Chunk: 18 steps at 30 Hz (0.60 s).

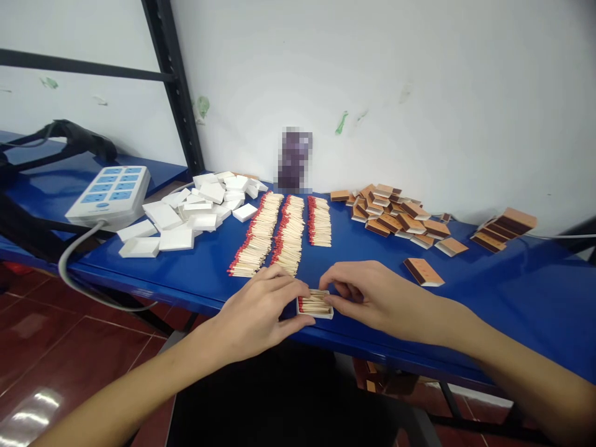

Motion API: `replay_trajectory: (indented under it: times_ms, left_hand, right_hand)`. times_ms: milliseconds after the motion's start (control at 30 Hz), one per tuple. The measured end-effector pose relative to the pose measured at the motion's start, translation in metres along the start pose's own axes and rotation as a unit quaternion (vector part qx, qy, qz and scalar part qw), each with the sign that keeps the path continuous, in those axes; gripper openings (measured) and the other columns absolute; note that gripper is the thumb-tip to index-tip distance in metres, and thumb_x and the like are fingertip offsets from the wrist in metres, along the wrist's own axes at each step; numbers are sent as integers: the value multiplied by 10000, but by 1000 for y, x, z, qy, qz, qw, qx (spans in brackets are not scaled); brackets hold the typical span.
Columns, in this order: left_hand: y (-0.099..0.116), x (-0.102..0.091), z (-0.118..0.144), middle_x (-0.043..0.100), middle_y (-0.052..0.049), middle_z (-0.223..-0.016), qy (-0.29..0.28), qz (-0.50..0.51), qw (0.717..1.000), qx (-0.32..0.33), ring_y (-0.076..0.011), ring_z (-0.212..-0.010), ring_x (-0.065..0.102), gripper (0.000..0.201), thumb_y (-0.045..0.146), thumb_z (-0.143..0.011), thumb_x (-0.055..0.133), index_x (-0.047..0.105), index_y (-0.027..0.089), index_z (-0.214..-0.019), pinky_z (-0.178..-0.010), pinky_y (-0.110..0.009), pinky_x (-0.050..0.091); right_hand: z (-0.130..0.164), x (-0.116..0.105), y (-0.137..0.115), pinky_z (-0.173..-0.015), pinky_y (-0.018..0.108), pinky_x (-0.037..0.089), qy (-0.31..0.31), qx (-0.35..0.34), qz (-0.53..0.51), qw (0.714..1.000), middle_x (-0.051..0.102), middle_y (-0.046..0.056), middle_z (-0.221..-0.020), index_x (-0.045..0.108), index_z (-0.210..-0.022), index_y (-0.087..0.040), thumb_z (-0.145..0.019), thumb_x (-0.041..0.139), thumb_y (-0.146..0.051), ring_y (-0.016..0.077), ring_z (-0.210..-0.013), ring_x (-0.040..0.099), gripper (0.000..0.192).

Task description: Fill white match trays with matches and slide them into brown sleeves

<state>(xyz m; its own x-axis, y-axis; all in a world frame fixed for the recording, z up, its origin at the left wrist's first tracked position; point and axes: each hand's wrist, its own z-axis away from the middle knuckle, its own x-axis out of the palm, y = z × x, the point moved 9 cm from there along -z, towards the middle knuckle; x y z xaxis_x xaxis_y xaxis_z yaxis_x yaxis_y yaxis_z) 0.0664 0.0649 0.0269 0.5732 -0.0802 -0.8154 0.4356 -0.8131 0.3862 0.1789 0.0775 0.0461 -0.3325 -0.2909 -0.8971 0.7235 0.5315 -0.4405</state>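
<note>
A small white matchbox tray (321,316) sits near the front edge of the blue table, filled with red-headed matches (313,302). My left hand (261,307) grips its left end, thumb at the near side and fingers over the far side. At the right end, my right hand (363,295) has its thumb and curled index finger against the tray and the match ends. Just beyond the hands lie three rows of loose matches: a left row (256,236), a middle row (289,236) and a shorter right row (320,222).
Empty white trays (177,238) are heaped at the left. Orange-brown matchbox sleeves (412,225) are piled at the right, with a single sleeve (423,272) closer and a stack (505,228) farther right. A power strip (112,194) with a cable lies by the black rack post (174,87).
</note>
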Motion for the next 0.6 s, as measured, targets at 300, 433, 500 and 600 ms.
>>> replay_trajectory:
  times_ms: [300, 433, 500, 600]
  left_hand:
    - [0, -1, -1, 677, -51, -1023, 2, -9, 1000, 1, -226, -1009, 554, 302, 359, -919, 637, 592, 169, -1148, -901, -392, 486]
    - [2, 0, -1, 687, -51, -1042, -5, -6, 1000, 12, -219, -1001, 567, 229, 358, -931, 617, 620, 178, -1074, -918, -394, 478]
    - [2, 0, -1, 685, -55, -1036, -6, -6, 1000, 8, -222, -1002, 569, 226, 355, -933, 615, 618, 178, -1074, -919, -400, 477]
    - [0, 0, -1, 675, -61, -1018, -8, -9, 1000, -5, -232, -1000, 564, 250, 361, -927, 622, 606, 176, -1093, -894, -404, 487]
  right_hand:
    - [4, 9, -5, -685, 274, 423, -15, -33, -1, 999, 550, 18, -914, 647, -958, -223, -988, 483, -366, 131, -751, 539, 221]
    - [3, 6, -8, -737, 290, 440, 1, -42, 1, 999, 551, 30, -960, 648, -931, -210, -975, 508, -317, 141, -808, 547, 182]
    - [4, 5, -11, -756, 298, 443, 6, -45, 6, 999, 551, 36, -981, 649, -914, -206, -967, 519, -305, 148, -831, 548, 172]
    - [4, 5, -12, -752, 303, 442, 4, -44, 13, 999, 557, 38, -975, 652, -892, -206, -963, 526, -304, 155, -836, 550, 175]
